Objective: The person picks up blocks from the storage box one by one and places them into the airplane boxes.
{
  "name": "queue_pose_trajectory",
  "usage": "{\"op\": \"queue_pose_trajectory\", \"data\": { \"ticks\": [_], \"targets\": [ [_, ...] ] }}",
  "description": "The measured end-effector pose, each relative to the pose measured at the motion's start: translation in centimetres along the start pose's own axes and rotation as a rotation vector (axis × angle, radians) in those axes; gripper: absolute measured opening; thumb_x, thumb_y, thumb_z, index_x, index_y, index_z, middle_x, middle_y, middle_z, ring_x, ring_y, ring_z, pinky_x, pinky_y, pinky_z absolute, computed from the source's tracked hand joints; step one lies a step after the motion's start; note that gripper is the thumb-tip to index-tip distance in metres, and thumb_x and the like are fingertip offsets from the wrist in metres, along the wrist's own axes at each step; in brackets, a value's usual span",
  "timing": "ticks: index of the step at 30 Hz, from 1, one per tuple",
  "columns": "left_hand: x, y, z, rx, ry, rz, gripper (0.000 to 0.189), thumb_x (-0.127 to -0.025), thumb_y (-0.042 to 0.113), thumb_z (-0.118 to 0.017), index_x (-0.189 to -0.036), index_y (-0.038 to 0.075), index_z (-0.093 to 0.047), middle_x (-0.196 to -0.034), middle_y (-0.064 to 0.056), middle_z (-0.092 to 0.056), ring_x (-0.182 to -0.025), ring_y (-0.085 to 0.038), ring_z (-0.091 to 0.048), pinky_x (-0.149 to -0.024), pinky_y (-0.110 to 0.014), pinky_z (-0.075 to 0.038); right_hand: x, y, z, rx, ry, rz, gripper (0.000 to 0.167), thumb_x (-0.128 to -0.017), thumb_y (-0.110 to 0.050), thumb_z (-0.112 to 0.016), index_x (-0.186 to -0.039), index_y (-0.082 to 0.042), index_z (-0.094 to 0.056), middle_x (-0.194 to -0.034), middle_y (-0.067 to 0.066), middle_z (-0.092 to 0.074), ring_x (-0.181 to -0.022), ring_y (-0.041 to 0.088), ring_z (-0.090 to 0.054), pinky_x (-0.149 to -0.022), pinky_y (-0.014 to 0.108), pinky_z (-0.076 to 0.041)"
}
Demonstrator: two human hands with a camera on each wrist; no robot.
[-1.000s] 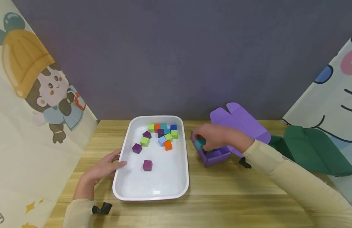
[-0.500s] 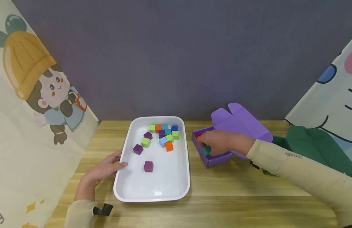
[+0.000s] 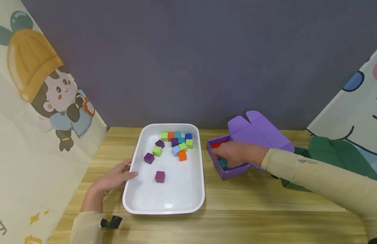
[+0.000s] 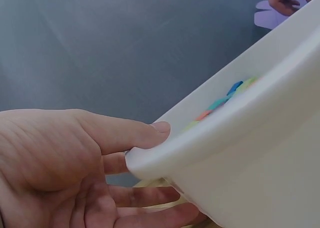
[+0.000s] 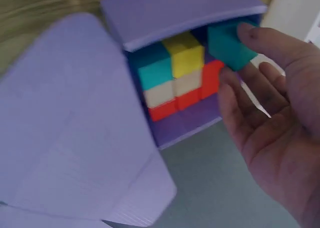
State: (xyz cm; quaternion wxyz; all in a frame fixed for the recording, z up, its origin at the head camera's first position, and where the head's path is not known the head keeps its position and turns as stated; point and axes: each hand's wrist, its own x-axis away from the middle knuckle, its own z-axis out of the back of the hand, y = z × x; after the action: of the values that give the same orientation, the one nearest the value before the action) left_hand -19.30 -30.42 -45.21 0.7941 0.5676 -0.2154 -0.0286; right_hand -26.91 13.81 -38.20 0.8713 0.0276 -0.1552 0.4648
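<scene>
My right hand point(image 3: 231, 154) is inside the open purple box point(image 3: 234, 173). In the right wrist view it pinches a teal cube point(image 5: 227, 41) between thumb and fingers, at one end of the box. Beside that cube lie another teal cube point(image 5: 152, 63), a yellow cube point(image 5: 184, 52), two pale cubes and several red ones. At the left, my left hand point(image 3: 112, 178) grips the rim of a white tray point(image 3: 173, 201); in the left wrist view the thumb lies over the rim and the fingers are beneath. Several coloured cubes sit in the tray, among them a magenta cube point(image 3: 160, 176).
The purple lid point(image 3: 261, 132) is folded back towards the grey wall point(image 3: 182, 61). Right of it stands an open green box point(image 3: 328, 156), partly behind my right sleeve point(image 3: 310, 173). Everything stands on a wooden table point(image 3: 237, 217).
My right hand and the teal cube have gone lower into the purple box and slightly right. The left hand keeps its grip on the tray. The head view has shifted a little.
</scene>
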Motion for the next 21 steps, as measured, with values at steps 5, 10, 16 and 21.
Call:
{"op": "queue_pose_trajectory", "data": {
  "ticks": [5,10,16,21],
  "targets": [
    [0.1,-0.1,0.0,-0.002,-0.011,0.013,0.071,-0.097,0.018,-0.061,-0.153,0.002,-0.019,-0.144,-0.033,-0.033,-0.105,-0.035,-0.061,-0.082,-0.051,-0.054,-0.2,0.9,-1.6,-0.057,0.020,0.008,0.033,-0.074,-0.005,-0.076,-0.094,-0.018,-0.053,-0.079,-0.005,-0.056,-0.072,0.011,-0.048,-0.066,0.026,-0.045],
    [0.0,0.0,0.1,-0.009,-0.010,0.003,0.071,-0.098,0.019,-0.060,-0.153,0.002,-0.019,-0.145,-0.032,-0.032,-0.107,-0.036,-0.060,-0.083,-0.050,-0.054,-0.2,1.3,-2.0,-0.113,0.066,0.036,0.033,-0.071,-0.003,-0.077,-0.093,-0.015,-0.055,-0.079,-0.005,-0.057,-0.069,0.011,-0.049,-0.062,0.026,-0.046],
    [0.1,0.5,0.1,-0.006,-0.019,-0.009,0.071,-0.098,0.019,-0.060,-0.153,0.002,-0.018,-0.144,-0.033,-0.032,-0.107,-0.037,-0.060,-0.081,-0.050,-0.055,-0.2,1.4,-1.9,-0.137,0.039,-0.009,0.037,-0.071,-0.008,-0.081,-0.098,-0.014,-0.056,-0.083,-0.008,-0.058,-0.072,0.009,-0.053,-0.066,0.027,-0.050],
    [0.0,0.3,0.0,-0.006,-0.002,0.009,0.070,-0.097,0.019,-0.061,-0.152,0.003,-0.021,-0.145,-0.032,-0.033,-0.106,-0.036,-0.061,-0.082,-0.051,-0.054,-0.3,1.3,-2.0,-0.132,0.029,-0.017,0.037,-0.072,-0.005,-0.079,-0.098,-0.016,-0.055,-0.082,-0.009,-0.057,-0.072,0.009,-0.052,-0.066,0.026,-0.050]
  ]
}}
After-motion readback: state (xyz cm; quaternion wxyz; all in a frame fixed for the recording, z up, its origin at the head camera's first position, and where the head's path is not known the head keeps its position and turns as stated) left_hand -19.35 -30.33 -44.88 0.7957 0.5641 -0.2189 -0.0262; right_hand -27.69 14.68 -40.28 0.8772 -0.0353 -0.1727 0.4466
